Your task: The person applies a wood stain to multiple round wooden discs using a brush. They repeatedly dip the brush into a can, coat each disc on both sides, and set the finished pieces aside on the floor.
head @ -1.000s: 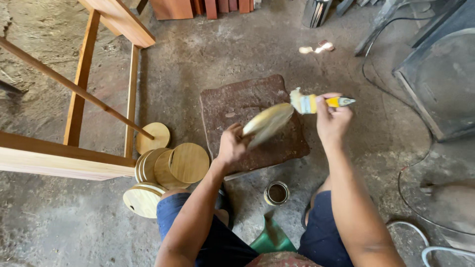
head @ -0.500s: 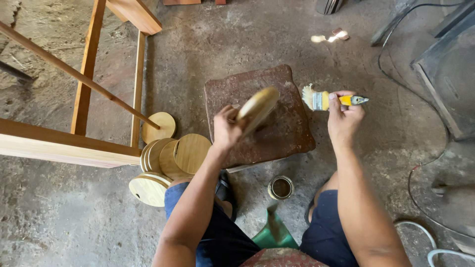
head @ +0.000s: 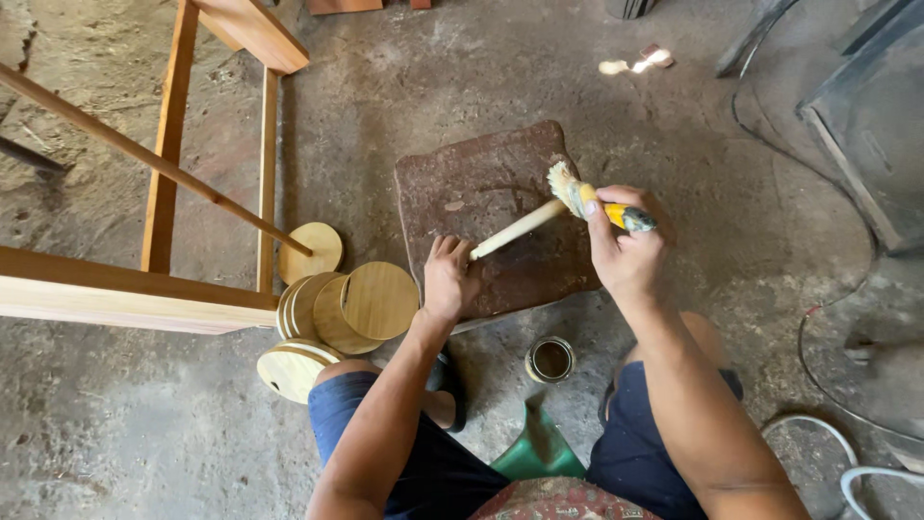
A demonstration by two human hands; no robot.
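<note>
- Left hand [head: 449, 279] pinches a round wooden disc [head: 515, 230] edge-on above a dark stone slab [head: 491, 183].
- Right hand [head: 626, 246] grips a yellow-handled paintbrush [head: 589, 201], bristles touching the disc's upper edge.
- More wooden discs [head: 351, 306] stacked left.

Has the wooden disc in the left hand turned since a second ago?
Yes. The wooden disc, held by the left hand over the dark slab, showed its broad face earlier; now it is edge-on, with the brush at its far end.
</note>
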